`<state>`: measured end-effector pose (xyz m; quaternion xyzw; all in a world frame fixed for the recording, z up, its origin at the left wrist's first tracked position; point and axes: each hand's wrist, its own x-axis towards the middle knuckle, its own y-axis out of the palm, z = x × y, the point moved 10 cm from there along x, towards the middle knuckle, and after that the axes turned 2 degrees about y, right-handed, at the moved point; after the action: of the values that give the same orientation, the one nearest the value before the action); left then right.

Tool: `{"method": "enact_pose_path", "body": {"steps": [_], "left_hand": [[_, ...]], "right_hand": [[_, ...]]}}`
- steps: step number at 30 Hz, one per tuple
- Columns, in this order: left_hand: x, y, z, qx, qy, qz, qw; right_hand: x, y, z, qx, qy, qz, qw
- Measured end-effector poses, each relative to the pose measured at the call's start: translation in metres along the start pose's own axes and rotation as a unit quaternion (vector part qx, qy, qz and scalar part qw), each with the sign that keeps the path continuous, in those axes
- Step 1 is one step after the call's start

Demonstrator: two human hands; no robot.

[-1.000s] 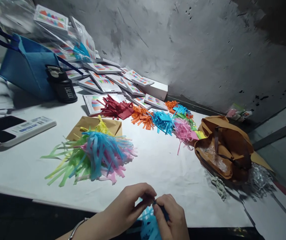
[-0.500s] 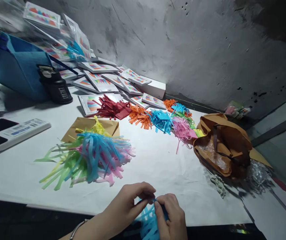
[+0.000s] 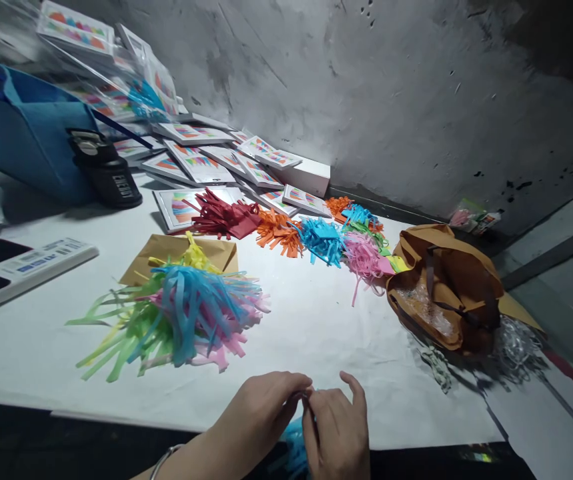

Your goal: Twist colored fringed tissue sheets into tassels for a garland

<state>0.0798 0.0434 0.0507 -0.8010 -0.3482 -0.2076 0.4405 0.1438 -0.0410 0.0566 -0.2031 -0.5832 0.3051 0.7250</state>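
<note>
At the table's near edge my left hand [image 3: 261, 413] and my right hand [image 3: 336, 433] meet, fingertips pinched together. Between and below them hangs a light blue paper tassel [image 3: 293, 450], mostly hidden by the hands. My left wrist wears a thin bracelet [image 3: 163, 461]. My right index finger sticks up a little. A loose heap of finished tassels [image 3: 181, 313] in green, blue, pink and yellow lies just beyond my left hand on the white table [image 3: 316, 327].
A row of red, orange, blue and pink fringed paper bundles [image 3: 306, 237] lies further back. Stacked printed packs [image 3: 206, 160] lean at the wall. A blue bag [image 3: 31, 140] and black bottle [image 3: 109, 173] stand left, a brown bag [image 3: 446, 293] right, a brown envelope [image 3: 176, 250] behind the heap.
My hands have sunk slightly toward the table edge, hiding more of the blue tassel. My right index finger has lifted. The view has shifted a little to the right.
</note>
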Motion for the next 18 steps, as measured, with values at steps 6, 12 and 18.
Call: {"method": "enact_pose_path", "body": {"steps": [6,12,18], "left_hand": [[-0.004,0.001,-0.005,0.056,0.022,-0.002,0.998],[-0.004,0.002,-0.003,0.029,0.032,0.022,0.999],[0.004,-0.004,-0.005,-0.025,0.039,0.040,0.998]], "right_hand": [[-0.001,0.003,-0.004,-0.012,0.009,-0.001,1.000],[-0.001,0.005,-0.014,0.022,0.035,0.027,0.999],[-0.003,0.014,-0.021,0.089,0.091,0.086,0.988]]}}
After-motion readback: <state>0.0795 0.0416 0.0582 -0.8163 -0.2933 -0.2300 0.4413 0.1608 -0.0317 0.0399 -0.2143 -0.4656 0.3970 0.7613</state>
